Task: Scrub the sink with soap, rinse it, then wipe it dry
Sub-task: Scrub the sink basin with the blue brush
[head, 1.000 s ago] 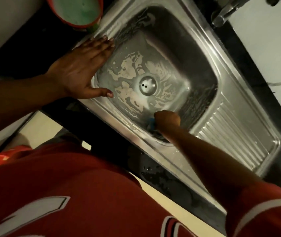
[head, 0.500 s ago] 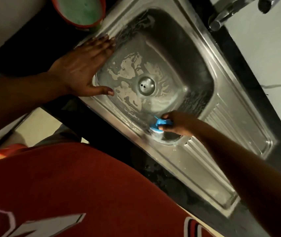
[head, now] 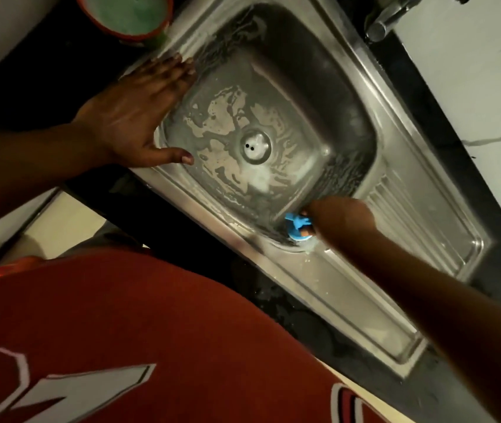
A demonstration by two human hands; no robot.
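The stainless steel sink (head: pixel 344 285) is set in a black worktop (head: pixel 45 71) and runs on a slant from upper left to lower right, with its soapy basin at the upper end and its ribbed drainboard at the lower end. Dim light blurs the basin's far wall, and the person's red shirt (head: pixel 151 331) fills the lower left of the view. The left hand (head: pixel 133 117) lies flat on the basin's left rim, fingers straight and together, thumb spread along the near edge. The right hand (head: pixel 340 219) is at the basin's near corner beside the drainboard. It grips a small blue plastic scrubber (head: pixel 296 228) that sticks out just left of the knuckles and touches the steel; the back of the hand hides most of its fingers. A red bowl of green liquid (head: pixel 127 10) and a metal tap (head: pixel 386 19) are cut off at the top edge. The round drain (head: pixel 255 146) sits mid-basin, between the two hands.
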